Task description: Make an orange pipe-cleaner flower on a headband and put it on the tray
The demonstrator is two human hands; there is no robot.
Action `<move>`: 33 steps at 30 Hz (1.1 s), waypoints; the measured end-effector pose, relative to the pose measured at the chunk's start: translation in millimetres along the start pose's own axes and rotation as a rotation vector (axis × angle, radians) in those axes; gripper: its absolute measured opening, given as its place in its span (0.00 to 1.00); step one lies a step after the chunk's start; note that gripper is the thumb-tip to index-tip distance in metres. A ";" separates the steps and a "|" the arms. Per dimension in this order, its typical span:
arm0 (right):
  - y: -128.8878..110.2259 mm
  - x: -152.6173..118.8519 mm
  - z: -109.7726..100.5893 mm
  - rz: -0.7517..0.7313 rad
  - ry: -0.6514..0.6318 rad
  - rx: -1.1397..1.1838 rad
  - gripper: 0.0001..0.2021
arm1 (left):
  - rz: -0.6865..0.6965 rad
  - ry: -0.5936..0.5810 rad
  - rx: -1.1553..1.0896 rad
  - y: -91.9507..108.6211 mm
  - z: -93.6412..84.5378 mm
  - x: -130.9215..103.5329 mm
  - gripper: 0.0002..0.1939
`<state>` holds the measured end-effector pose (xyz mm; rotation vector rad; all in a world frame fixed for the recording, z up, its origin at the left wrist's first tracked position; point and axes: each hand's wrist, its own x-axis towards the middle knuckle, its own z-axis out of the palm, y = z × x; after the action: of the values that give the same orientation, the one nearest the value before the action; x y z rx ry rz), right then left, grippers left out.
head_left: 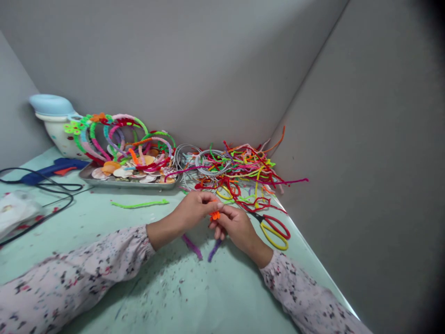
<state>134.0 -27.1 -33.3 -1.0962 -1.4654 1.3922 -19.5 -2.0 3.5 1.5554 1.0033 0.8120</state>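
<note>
A pale green table (194, 292) spreads below plain grey walls (194, 69). Two arms in pale, speckled sleeves (86, 271) reach in from the lower corners, and their hands meet near the middle of the table.

Behind the hands and to the right lies a tangled heap of fuzzy craft stems (250, 162) in red, pink, green, yellow and orange, with loops of grey wire (212, 163) at its left side. Left of the wire, a metal tray (139, 184) holds shells (121, 173) and fuzzy colored hoops (93, 139). A pale tub with a light blue lid (57, 125) stands at the back left; in front of it are a blue glue gun (50, 170) and a black cord (66, 189).

The left hand (196, 208) and right hand (238, 227) pinch a small orange fuzzy piece (215, 214) between their fingers, thumbs close together, above the table. Scissors (276, 229) with red and yellow handles lie just beside the right hand. A single green stem (139, 204) rests in front of the tray. Smallest are two purple stem ends (192, 247) showing below the hands; whether they are held, I cannot tell.
</note>
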 end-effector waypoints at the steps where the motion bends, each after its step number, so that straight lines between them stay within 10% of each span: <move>1: -0.2 -0.4 0.9 -0.028 0.029 -0.028 0.11 | -0.006 -0.005 -0.029 -0.5 0.5 0.2 0.13; 22: 4.9 -3.4 -3.0 -0.197 0.104 -0.232 0.11 | 0.024 -0.097 -0.083 -1.4 -3.8 0.7 0.11; 33: 3.8 -10.0 2.0 -0.337 0.201 -0.434 0.08 | 0.109 0.072 -0.079 -1.6 6.5 -1.5 0.09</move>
<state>135.2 -37.2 -37.1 -1.1440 -1.7494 0.7269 -14.6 -5.9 0.6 1.5329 0.9326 0.9779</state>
